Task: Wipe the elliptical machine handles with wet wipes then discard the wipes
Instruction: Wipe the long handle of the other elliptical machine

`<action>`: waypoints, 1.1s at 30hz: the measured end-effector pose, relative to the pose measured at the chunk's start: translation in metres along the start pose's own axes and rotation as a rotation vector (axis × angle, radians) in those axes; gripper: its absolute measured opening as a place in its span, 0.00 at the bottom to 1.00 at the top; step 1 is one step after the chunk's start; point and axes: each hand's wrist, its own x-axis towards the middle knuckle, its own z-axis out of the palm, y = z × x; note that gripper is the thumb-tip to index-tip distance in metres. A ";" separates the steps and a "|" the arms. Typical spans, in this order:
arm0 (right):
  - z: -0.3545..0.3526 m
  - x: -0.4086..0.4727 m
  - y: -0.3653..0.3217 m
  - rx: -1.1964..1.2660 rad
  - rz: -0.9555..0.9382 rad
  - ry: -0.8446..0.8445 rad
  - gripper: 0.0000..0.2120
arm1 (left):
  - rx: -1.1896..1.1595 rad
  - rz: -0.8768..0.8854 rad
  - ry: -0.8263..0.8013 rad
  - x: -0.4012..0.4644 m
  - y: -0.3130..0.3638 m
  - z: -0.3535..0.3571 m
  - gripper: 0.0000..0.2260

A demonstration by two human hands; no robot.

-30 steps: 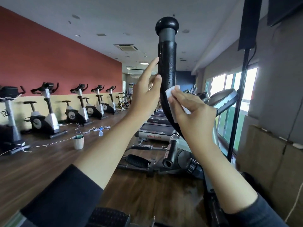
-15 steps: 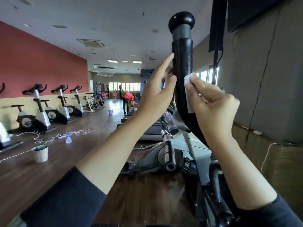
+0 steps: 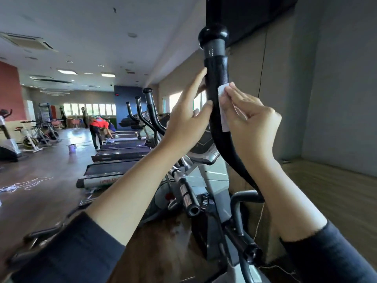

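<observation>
Since half a second earlier the view had swung right, so the row of treadmills (image 3: 120, 154) came into sight, while both hands kept their places on the handle (image 3: 217, 111). The right hand (image 3: 247, 121) pinched the white wet wipe (image 3: 222, 107) with curled fingers and pressed it against the handle's right side, well below the ball cap (image 3: 213, 35). Opposite that grip, the left hand (image 3: 187, 121) steadied the handle with straight fingers and thumb, clasping nothing. To wipe well, the wipe probably ought to wrap further round the foam and travel from just above the grip to the curve beneath it, the left hand bracing. Far left of the grip, a small bucket (image 3: 71, 148) stood on the floor; its contents could not be made out.
</observation>
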 end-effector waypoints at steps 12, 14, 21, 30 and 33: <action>0.003 -0.003 0.009 -0.020 -0.054 0.017 0.09 | -0.178 0.074 -0.098 0.013 -0.020 -0.007 0.30; 0.002 -0.005 0.009 -0.034 -0.044 0.014 0.09 | -0.217 0.099 -0.110 0.015 -0.025 -0.006 0.30; 0.020 0.026 -0.003 -0.112 -0.084 0.064 0.10 | -0.312 0.186 -0.144 0.023 -0.037 -0.002 0.30; 0.023 -0.013 -0.007 -0.382 -0.172 0.203 0.09 | -0.492 0.285 -0.281 0.031 -0.061 0.001 0.30; 0.038 0.001 -0.015 -0.499 -0.226 0.253 0.08 | -0.547 0.318 -0.303 0.037 -0.072 0.004 0.30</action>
